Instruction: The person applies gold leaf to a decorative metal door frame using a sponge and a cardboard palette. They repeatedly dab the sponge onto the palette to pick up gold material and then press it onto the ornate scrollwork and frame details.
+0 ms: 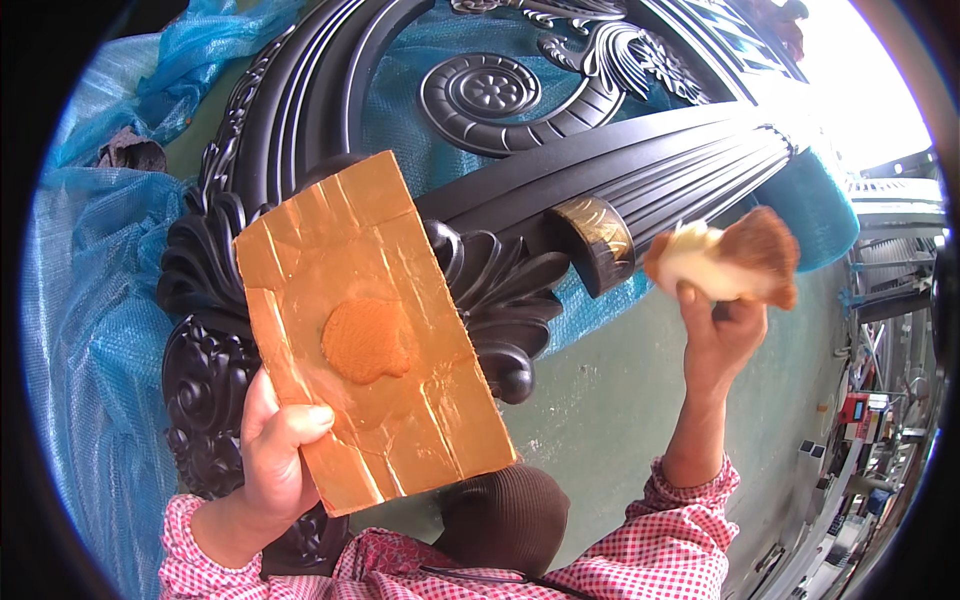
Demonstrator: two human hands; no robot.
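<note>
My left hand [280,445] grips the lower left edge of a creased cardboard sheet [440,400], thumb on top. The sheet is coated in gold-copper paint, and a thick round blob of paint [368,340] sits near its middle. Raised at the right, my right hand [722,335] pinches a cream sponge [715,265] stained copper-brown, blurred by motion. The sponge is apart from the black ornate metalwork [620,170], just right of a curled end [595,240] with gold marks on its face. Most of the metalwork is plain black, with scrolls, leaves and a rosette.
Blue bubble wrap [110,330] lies bunched at the left and beneath the metalwork. My knee [505,520] is at the lower middle, above a green floor [600,400]. Metal parts and tools [850,450] crowd the right edge. A dark cloth [133,152] rests at upper left.
</note>
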